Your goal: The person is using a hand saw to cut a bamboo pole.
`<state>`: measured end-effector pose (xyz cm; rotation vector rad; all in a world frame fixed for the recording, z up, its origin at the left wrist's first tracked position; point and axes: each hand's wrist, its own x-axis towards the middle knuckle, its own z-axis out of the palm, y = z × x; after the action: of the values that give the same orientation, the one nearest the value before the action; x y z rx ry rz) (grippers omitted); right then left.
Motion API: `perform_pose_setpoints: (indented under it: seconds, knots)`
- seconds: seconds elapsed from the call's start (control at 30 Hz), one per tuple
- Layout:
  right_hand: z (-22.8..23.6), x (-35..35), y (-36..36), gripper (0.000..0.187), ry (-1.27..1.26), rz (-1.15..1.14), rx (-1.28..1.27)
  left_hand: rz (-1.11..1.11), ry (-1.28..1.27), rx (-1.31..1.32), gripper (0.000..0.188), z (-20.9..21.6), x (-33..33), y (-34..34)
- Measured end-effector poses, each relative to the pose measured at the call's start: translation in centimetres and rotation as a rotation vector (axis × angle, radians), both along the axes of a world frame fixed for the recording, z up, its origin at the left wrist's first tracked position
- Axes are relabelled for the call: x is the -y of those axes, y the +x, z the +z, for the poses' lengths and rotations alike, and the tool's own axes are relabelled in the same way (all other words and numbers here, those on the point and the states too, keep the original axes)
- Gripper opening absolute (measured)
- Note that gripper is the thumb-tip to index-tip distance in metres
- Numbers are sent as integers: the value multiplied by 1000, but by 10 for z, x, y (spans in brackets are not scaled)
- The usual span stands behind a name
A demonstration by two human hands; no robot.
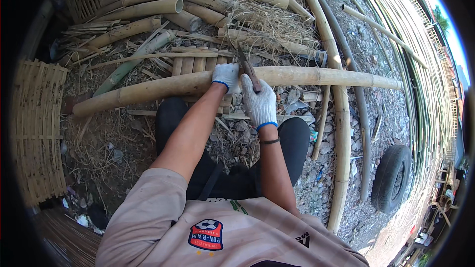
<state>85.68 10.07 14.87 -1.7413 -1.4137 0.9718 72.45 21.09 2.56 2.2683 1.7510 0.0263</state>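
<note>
Left hand (pixel 226 75), gloved, is clasping the thick bamboo pole (pixel 163 88) | right hand (pixel 260 101), gloved, is holding the knife (pixel 246 64), blade pointing far | bamboo pole is lying left to right beyond the knees (pixel 170 116), crossing over a second pole (pixel 341 138) at right | near: beige shirt (pixel 143 202) is showing a red-and-navy football badge (pixel 206 234) with lettering

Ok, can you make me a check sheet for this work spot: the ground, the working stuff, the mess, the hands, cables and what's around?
Surface: stony, littered ground
Job's things: long bamboo pole lying crosswise before the person; bladed tool, blade pointing away
Clutter: dry fibres, cut bamboo lengths
Hands: both white-gloved; left hand over the pole, grip unclear; right hand holding the tool
Cables: nothing seen
Surroundings: tyre at right, slatted panel at left
</note>
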Motion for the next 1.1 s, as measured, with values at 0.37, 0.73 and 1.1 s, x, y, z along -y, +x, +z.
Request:
perform_pose_setpoints:
  seconds: [0.37,0.73,1.1]
  knots:
    - [46,185,31,32,-113,-124,-147,-40,-155,-47,62,31,-12,-2]
    - [-25,58,7,34,74,-47,-28,-37,-71,-15,52,11,7,-1]
    - [-56,-19,0,37,190,-34,71,-48,-16,29,46,9,-5,8]
